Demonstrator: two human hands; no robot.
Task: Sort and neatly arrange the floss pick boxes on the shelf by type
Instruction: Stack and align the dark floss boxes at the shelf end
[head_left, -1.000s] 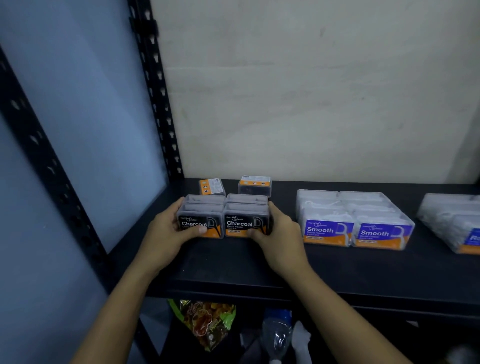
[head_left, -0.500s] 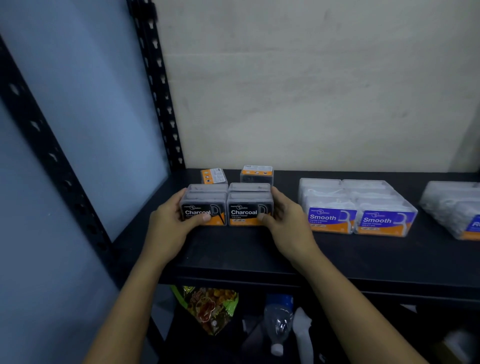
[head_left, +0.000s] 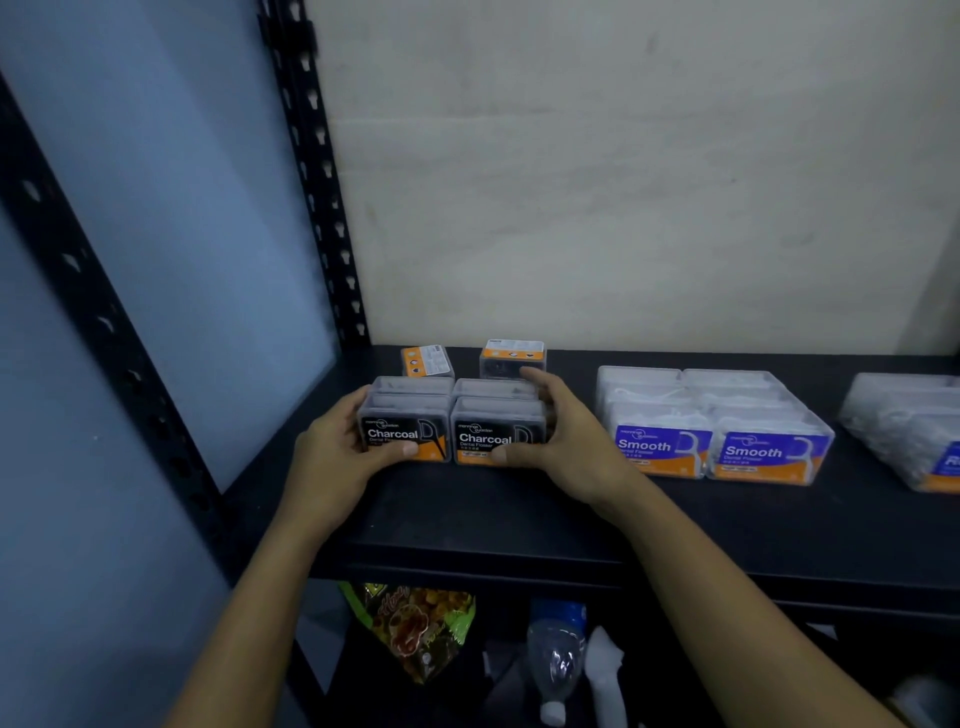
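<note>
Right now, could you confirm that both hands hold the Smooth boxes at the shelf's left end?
Not quite: the head view shows the left hand and right hand holding the Charcoal boxes at the shelf's left end.

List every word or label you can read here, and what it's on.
"Charcoal": left Charcoal box.
"Charcoal", "Dental Flosser": right Charcoal box.
"Smooth": left Smooth box and right Smooth box.
"R", rest cut off: box at the right edge.
Too small or blurred: brand lines above those names, labels on the left rear box and right rear box, snack bag print.
</note>
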